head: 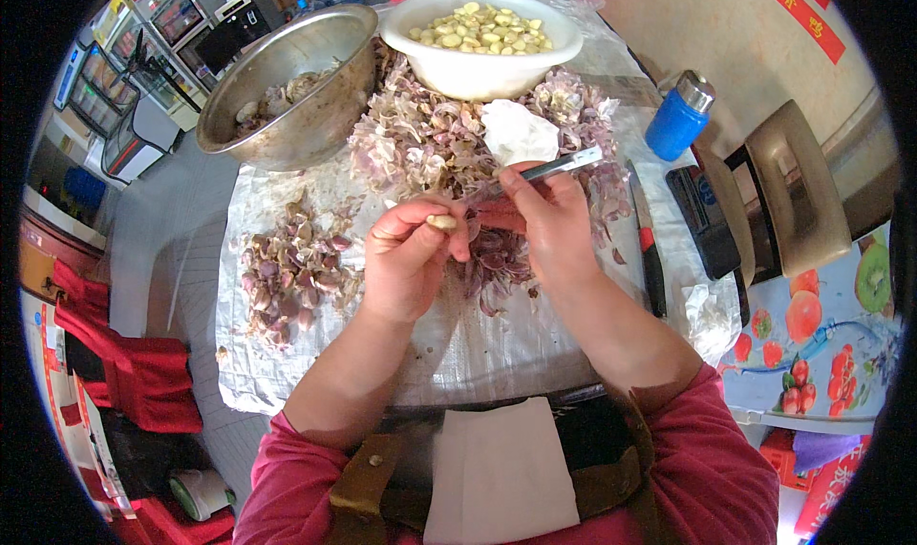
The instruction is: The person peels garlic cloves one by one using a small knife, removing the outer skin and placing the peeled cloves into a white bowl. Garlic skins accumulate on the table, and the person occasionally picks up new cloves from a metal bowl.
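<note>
Between the thumb and forefinger of my left hand is a pale garlic clove. My right hand grips a small knife; its metallic end points up to the right, and its other end is hard to make out near my fingers. Both hands are close together above a heap of purplish garlic skins. Unpeeled garlic cloves lie in a loose pile to the left. Beyond the skins, a white plastic bowl holds many peeled cloves.
A tilted steel basin with garlic inside stands at the back left. Along the right lie a knife with a black and red handle and a dark phone-like object. Nearby are a blue bottle, a crumpled white tissue and a chair.
</note>
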Available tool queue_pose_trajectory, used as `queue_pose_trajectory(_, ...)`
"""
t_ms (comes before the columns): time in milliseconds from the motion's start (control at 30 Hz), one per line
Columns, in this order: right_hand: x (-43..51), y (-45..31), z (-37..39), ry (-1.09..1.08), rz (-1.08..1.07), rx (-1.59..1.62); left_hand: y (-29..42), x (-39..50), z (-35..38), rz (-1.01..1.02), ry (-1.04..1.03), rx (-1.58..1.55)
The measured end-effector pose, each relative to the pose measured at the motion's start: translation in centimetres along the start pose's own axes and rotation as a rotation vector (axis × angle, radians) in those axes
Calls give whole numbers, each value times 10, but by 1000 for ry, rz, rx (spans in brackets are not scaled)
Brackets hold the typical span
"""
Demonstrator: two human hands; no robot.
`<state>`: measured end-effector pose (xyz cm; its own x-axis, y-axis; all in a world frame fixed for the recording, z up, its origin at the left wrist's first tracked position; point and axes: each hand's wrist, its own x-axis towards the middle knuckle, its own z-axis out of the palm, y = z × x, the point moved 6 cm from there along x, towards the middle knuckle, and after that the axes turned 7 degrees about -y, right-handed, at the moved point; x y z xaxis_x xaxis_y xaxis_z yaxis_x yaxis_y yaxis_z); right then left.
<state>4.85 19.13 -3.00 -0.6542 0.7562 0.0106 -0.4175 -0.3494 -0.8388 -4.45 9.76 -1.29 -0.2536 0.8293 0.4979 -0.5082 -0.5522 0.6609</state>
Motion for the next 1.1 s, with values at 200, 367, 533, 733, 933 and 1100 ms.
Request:
queue_pose_trajectory(200, -11, -15, 14, -159, -258, -264, -7, -4, -13, -159, 156, 11)
queue_pose_trajectory(367, -15, -13, 24, -322, -233, -139, -6, -2, -13, -167, 101, -18)
queue_pose_trajectory(533, -12, -7, 21, -305, -95, -63, -7, -5, -15, -171, 113, -1)
queue_pose_trajectory(733, -9, -3, 14, -224, -1, 32, -9, -5, -16, -197, 146, 80)
queue_pose_trajectory(933, -10, -9, 15, -224, -127, -149, 3, -3, -7, -83, 53, 675)
queue_pose_trajectory(1100, 1, -5, 4, -119, 29, 181, -5, -4, -20, -202, 150, -59)
